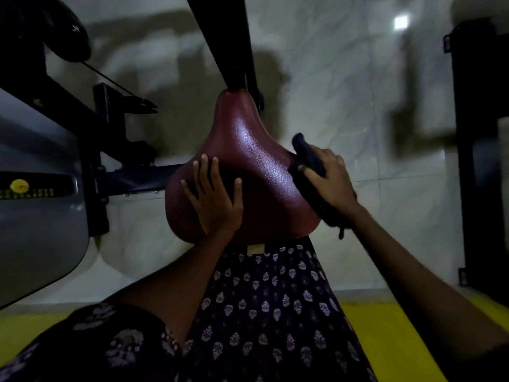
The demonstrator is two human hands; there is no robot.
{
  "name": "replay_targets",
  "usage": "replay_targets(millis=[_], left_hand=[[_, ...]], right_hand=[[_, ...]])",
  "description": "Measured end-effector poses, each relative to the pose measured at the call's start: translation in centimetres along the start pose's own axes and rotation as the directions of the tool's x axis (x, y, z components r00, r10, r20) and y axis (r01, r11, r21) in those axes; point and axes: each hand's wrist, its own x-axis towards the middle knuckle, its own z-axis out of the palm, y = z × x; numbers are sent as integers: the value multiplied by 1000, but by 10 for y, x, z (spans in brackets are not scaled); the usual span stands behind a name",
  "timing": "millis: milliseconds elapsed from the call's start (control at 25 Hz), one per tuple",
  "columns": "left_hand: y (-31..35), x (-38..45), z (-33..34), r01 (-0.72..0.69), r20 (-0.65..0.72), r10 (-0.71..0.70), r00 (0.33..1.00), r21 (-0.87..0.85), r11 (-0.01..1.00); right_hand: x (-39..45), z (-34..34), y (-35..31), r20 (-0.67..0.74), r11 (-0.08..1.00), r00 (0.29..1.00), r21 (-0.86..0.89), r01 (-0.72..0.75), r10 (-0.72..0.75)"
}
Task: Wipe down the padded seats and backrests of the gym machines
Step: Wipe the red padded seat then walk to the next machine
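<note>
Head view: a maroon padded saddle seat (248, 172) sits at centre frame, its long axis running from the narrow nose at 12 o'clock to the broad rear at 6 o'clock. The left hand (213, 198) lies flat with fingers spread on the rear left of the pad, steadying it. The right hand (330, 179) curls its grip round a dark cloth (308, 158) pressed against the seat's right flank at 3 o'clock. The unwiped centre lies toward 9 o'clock from the cloth, so the right hand is judged the nearer for the next stroke.
</note>
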Motion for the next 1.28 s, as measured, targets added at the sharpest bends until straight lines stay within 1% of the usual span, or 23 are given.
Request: replay_targets(millis=[40, 80, 120, 160, 200, 280, 400, 440, 480, 560, 600, 640, 680, 720, 800, 920, 960, 1000, 1120, 1200, 1280], left_hand=[[0, 0, 0, 2, -1, -2, 1000, 2, 1000], [1, 0, 0, 2, -2, -2, 1000, 1, 1000], [1, -1, 1, 0, -3, 0, 1000, 1, 1000], [2, -1, 1, -4, -3, 4, 1000, 3, 1000], [2, 0, 1, -5, -3, 5, 1000, 7, 1000], [2, 0, 1, -5, -3, 5, 1000, 15, 1000], [2, -3, 3, -3, -11, 3, 1000, 23, 1000], [2, -2, 3, -3, -15, 4, 1000, 25, 1000], [3, -2, 4, -5, -18, 6, 1000, 26, 1000], [2, -2, 5, -16, -25, 17, 1000, 21, 1000], [2, -2, 5, -22, -33, 23, 999, 17, 1000], [2, -3, 6, -26, -42, 26, 999, 12, 1000], [2, -3, 6, -27, -48, 28, 998, 8, 1000], [1, -3, 6, -29, -50, 29, 998, 3, 1000], [-1, -4, 6, -28, -50, 28, 998, 7, 1000], [1, -3, 5, -26, -40, 27, 999, 35, 999], [1, -4, 4, -27, -28, 28, 999, 33, 999], [1, -4, 3, -25, -13, 26, 1000, 24, 999], [1, -2, 3, -16, -4, 16, 1000, 3, 1000], [0, -2, 3, -32, -20, 32, 999, 20, 999], [1, -1, 4, -37, -39, 38, 998, 22, 999]], right_hand=[[-21, 8, 4, -102, 984, 988, 149, -101, 117], [-44, 18, 4, -172, 931, 952, 311, -192, 254], [-66, 30, 3, -204, 860, 904, 439, -258, 375], [-86, 41, -1, -222, 814, 868, 503, -289, 445], [-101, 51, -5, -238, 802, 849, 515, -302, 472], [-117, 61, -14, -267, 812, 837, 497, -306, 478], [-97, 46, -15, -279, 811, 821, 484, -329, 499], [-83, 35, -14, -268, 830, 838, 453, -325, 475], [-66, 23, -14, -249, 875, 876, 376, -305, 413], [-30, 1, -22, -148, 976, 968, 106, -190, 204], [-13, -5, -31, -66, 992, 991, -42, -116, 113], [2, -6, -41, 9, 986, 999, -161, -47, 49], [14, -4, -53, 68, 973, 997, -229, -4, 20], [22, -1, -65, 94, 967, 996, -256, 12, 13], [42, 9, -85, 82, 978, 996, -208, -22, 40], [85, 22, -117, 57, 991, 990, 11, -131, 131], [100, 26, -129, 55, 986, 987, 71, -153, 150], [113, 29, -140, 45, 983, 987, 95, -157, 154], [122, 35, -148, -12, 988, 994, 116, -104, 106], [102, 33, -133, -35, 985, 997, 160, -56, 63], [75, 27, -108, -15, 993, 1000, 117, -13, 15]])
